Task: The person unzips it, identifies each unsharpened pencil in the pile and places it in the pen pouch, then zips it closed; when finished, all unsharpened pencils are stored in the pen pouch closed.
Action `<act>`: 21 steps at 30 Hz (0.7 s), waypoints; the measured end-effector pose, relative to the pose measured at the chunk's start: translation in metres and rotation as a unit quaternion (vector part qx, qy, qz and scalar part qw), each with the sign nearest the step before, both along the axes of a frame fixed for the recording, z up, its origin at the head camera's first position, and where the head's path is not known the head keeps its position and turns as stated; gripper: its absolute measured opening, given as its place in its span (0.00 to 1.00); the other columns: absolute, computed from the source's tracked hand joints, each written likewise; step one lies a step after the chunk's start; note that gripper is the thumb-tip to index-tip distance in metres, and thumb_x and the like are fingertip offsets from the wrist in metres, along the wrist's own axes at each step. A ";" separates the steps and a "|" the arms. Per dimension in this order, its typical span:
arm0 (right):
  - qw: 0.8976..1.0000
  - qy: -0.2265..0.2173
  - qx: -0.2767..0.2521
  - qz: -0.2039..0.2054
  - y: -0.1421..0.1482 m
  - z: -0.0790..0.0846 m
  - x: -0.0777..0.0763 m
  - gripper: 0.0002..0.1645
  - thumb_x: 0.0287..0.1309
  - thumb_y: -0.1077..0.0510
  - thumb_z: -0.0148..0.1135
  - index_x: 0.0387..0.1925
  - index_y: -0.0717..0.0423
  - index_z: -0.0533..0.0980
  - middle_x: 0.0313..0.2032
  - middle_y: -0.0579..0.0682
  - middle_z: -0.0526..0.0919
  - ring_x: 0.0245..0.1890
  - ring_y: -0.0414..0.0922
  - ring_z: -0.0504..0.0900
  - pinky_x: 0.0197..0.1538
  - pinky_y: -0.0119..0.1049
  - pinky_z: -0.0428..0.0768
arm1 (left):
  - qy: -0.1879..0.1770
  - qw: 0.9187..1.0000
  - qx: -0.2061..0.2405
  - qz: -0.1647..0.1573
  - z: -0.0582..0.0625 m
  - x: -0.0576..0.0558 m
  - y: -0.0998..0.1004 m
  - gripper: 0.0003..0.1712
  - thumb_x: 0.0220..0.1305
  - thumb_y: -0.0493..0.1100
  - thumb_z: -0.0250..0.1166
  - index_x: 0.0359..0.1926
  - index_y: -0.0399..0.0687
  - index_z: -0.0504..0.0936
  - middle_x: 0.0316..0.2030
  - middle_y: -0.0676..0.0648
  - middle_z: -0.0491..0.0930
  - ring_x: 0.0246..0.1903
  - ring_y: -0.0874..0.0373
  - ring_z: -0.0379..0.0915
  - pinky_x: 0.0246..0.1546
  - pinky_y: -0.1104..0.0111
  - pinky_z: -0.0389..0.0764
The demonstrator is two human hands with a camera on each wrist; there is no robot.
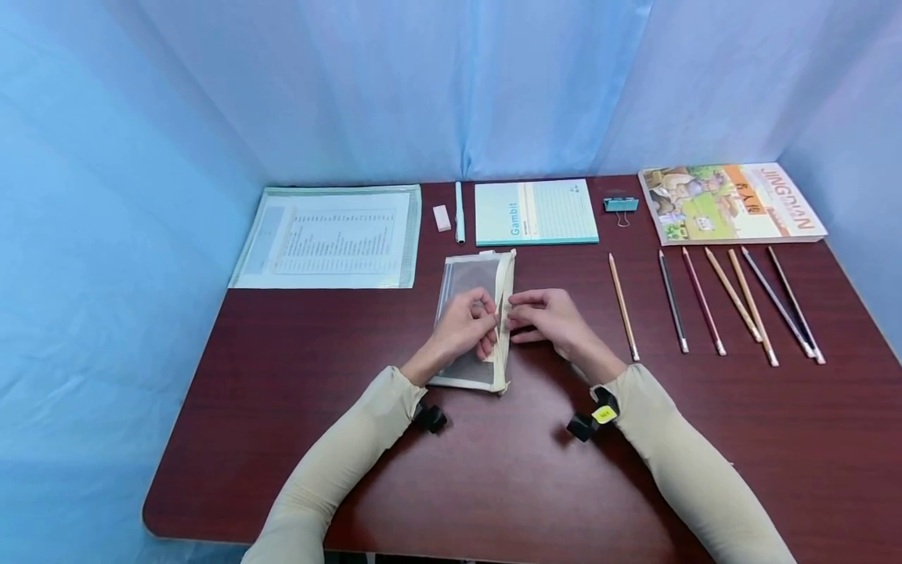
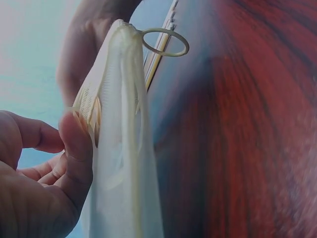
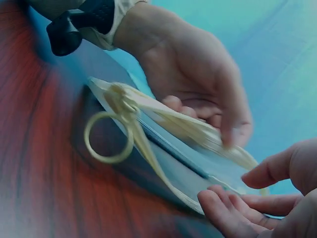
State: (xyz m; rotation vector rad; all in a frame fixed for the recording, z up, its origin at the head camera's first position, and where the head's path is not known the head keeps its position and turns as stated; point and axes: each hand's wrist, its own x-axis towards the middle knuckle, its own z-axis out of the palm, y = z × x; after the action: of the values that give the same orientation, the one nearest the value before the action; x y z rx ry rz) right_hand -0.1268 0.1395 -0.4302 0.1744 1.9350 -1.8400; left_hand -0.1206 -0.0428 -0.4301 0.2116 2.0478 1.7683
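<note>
A see-through zip pouch (image 1: 468, 368) with cream trim lies in front of me in the head view, its long zipped side facing right and parted. My left hand (image 1: 465, 323) pinches one edge of the opening between thumb and fingers. From the right, my right hand (image 1: 553, 319) reaches to the other edge with its fingers spread and fairly straight. In the right wrist view, the right thumb (image 3: 267, 171) and fingertips stand apart at the pouch's edge. A cream ring (image 3: 109, 139) hangs from the near corner, and a dark strip shows within the opening.
Several pencils (image 1: 705, 301) lie on the right of the dark red table. Along the back are a sheet in a clear mesh folder (image 1: 338, 235), an eraser (image 1: 441, 218), a pen (image 1: 460, 211), a notebook (image 1: 535, 211), a binder clip (image 1: 621, 205) and a thick book (image 1: 733, 202).
</note>
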 end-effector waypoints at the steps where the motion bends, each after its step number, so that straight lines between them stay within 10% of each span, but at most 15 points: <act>1: 1.000 0.006 0.003 0.001 0.006 0.002 0.001 0.26 0.66 0.67 0.53 0.63 0.77 0.67 0.31 0.46 0.86 0.31 0.37 0.86 0.38 0.36 0.91 | 0.001 1.000 0.001 0.001 0.000 0.000 0.000 0.05 0.66 0.27 0.53 0.33 0.37 0.69 0.13 0.50 0.74 0.08 0.63 0.70 0.08 0.71 0.76; 7: 0.997 0.069 0.040 0.001 0.060 0.019 0.005 0.25 0.69 0.65 0.53 0.62 0.77 0.66 0.30 0.38 0.86 0.33 0.35 0.87 0.39 0.39 0.92 | -0.001 1.000 0.003 0.002 0.000 0.000 -0.001 0.05 0.65 0.27 0.53 0.33 0.38 0.69 0.13 0.50 0.74 0.07 0.63 0.70 0.08 0.72 0.76; 14: 0.992 0.118 0.004 -0.048 0.136 0.032 0.007 0.13 0.68 0.65 0.58 0.40 0.43 0.81 0.30 0.37 0.88 0.31 0.34 0.88 0.34 0.31 0.90 | 0.011 1.000 0.003 0.002 -0.001 0.000 -0.002 0.04 0.65 0.27 0.53 0.33 0.37 0.69 0.13 0.50 0.74 0.08 0.63 0.70 0.07 0.70 0.76; 21: 0.985 0.122 -0.055 -0.105 0.204 0.036 0.008 0.12 0.66 0.66 0.59 0.40 0.48 0.84 0.31 0.43 0.90 0.31 0.38 0.90 0.32 0.34 0.90 | 0.011 1.000 0.001 -0.006 -0.003 0.000 0.000 0.04 0.66 0.28 0.53 0.34 0.36 0.70 0.13 0.51 0.75 0.08 0.63 0.70 0.08 0.70 0.77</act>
State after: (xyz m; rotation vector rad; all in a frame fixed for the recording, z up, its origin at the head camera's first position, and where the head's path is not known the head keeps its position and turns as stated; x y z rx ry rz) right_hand -0.1184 0.3437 -0.3940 0.1268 2.0335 -2.1915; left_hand -0.1206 -0.0429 -0.4330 0.2443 2.0558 1.7701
